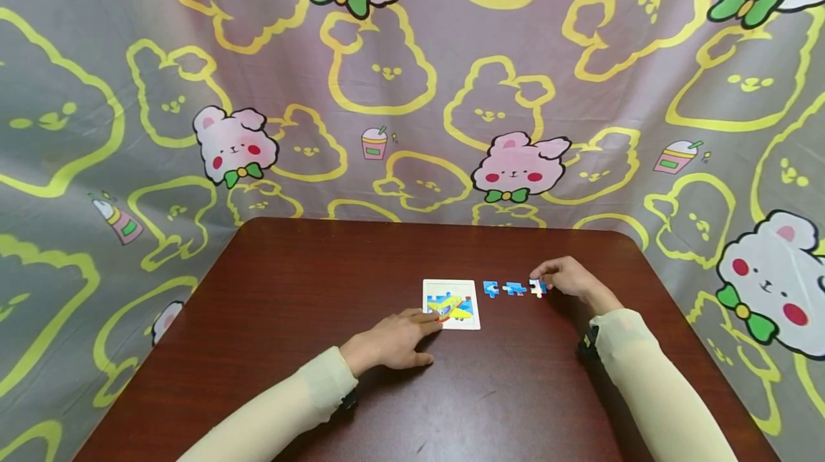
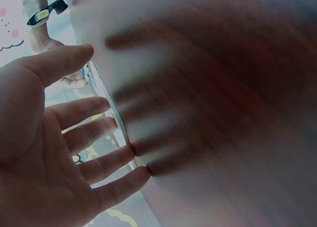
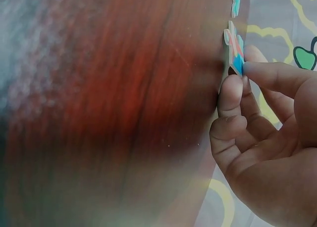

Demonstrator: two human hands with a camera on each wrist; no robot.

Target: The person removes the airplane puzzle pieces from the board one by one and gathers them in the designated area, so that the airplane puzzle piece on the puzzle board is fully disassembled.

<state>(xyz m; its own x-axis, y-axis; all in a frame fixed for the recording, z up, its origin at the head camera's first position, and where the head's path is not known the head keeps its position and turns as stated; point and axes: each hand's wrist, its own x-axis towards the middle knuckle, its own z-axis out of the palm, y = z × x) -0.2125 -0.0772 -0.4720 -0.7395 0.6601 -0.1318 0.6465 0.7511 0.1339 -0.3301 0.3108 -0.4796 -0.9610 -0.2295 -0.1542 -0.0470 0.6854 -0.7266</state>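
Note:
A white-framed jigsaw board with a yellow airplane picture lies flat on the table. My left hand is spread palm down, its fingertips on the board's near left part; in the left wrist view its straight fingers reach the board's edge. To the right of the board my right hand pinches a blue, white and pink puzzle piece at its corner. The right wrist view has this puzzle piece between thumb and fingertips, tilted by the camera angle, close over the tabletop.
Two more blue puzzle pieces lie in a row between the board and the right hand: one puzzle piece nearest the board, another puzzle piece beside it. The dark reddish-brown table backs onto a patterned grey curtain.

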